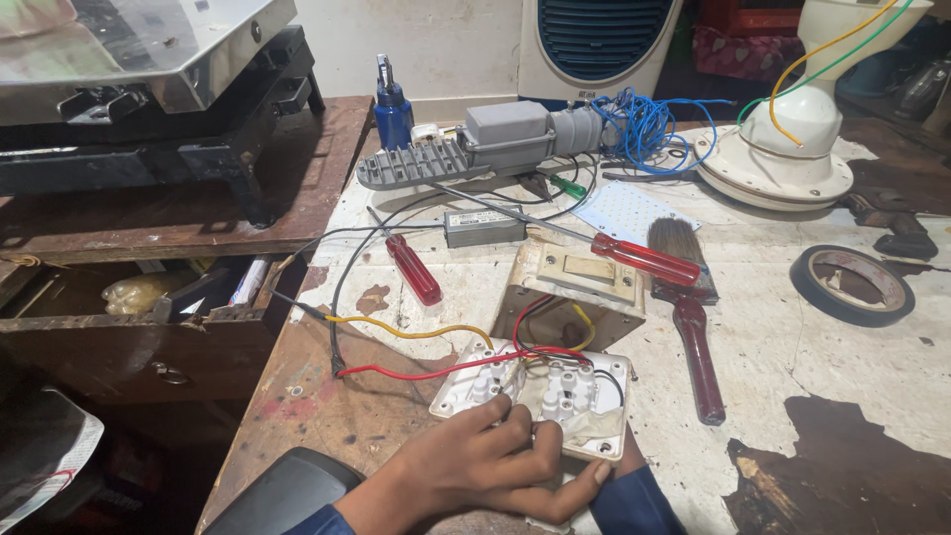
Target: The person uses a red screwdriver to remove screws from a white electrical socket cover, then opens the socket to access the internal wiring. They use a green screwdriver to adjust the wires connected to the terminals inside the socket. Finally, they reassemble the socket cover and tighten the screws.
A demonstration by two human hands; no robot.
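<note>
Surface (792,367): worn, white paint flaking off brown wood.
Switch plate (535,396): white, face down at the near edge, red and yellow wires running in.
Left hand (475,466): fingers curled, pressing on the plate.
Right hand (622,458): mostly hidden under the plate; grip unclear.
Nearby: red screwdriver (644,258), paintbrush (688,307), tape roll (852,285).

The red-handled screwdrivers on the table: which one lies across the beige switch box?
The long red-handled screwdriver on the right; its shaft crosses the beige switch box. The shorter red-handled screwdriver lies on bare tabletop, left.
</note>
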